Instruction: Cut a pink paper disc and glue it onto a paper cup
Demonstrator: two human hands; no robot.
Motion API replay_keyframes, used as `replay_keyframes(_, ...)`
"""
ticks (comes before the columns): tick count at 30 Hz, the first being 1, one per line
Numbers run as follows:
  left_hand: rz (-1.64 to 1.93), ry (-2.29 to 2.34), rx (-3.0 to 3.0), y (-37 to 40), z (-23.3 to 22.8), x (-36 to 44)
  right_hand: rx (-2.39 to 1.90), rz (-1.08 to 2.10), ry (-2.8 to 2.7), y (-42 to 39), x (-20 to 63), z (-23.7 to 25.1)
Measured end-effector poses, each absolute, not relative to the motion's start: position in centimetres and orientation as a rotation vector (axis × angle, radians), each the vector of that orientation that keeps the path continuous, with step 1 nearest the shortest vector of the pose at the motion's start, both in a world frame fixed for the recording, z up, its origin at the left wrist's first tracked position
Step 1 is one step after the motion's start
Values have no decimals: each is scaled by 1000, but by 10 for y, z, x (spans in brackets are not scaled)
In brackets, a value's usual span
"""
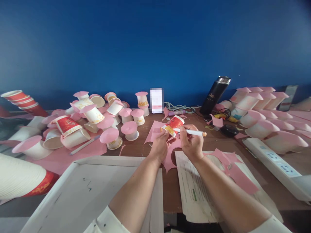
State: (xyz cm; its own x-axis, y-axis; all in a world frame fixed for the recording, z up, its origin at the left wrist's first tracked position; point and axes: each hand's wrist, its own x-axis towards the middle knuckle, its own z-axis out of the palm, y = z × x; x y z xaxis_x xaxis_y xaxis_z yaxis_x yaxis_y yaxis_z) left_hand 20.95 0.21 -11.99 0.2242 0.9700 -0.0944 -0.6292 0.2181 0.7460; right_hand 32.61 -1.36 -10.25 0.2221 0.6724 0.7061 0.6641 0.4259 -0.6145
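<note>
A red, white and gold paper cup [177,122] lies tilted in my left hand [160,145], whose fingers are closed around its near side. A small orange tip shows by those fingers; I cannot tell what it belongs to. My right hand [191,142] is closed on a white marker [194,132] with an orange end pointing right. The marker's other end reaches the cup's side; whether it touches is too small to tell. Under and around both hands lie pink paper scraps [173,155] with curved cut edges.
Several paper cups topped with pink paper [109,137] crowd the left, and more stand in rows [264,126] at right. A black flask [213,95] leans against the blue wall. A power strip [274,165], a white tray-like box [104,181] and cardboard [194,197] lie nearer me.
</note>
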Motion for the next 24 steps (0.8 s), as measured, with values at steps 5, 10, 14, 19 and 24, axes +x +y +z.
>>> replay_keyframes(5, 1237, 628, 467, 3, -118, 208, -1211, 52, -1532, -14, 325, -105)
replay_keyframes(10, 1228, 618, 491, 4, -119, 208, -1222, 108, -1572, -15, 324, -107)
replay_keyframes(14, 1229, 629, 478, 4, -118, 209, -1264, 69, -1541, -15, 325, -107)
replay_keyframes(19, 1249, 611, 462, 4, -118, 209, -1248, 50, -1567, -15, 325, -106)
replay_keyframes(24, 1254, 608, 479, 3, -117, 209, -1234, 9, -1536, -14, 324, -106)
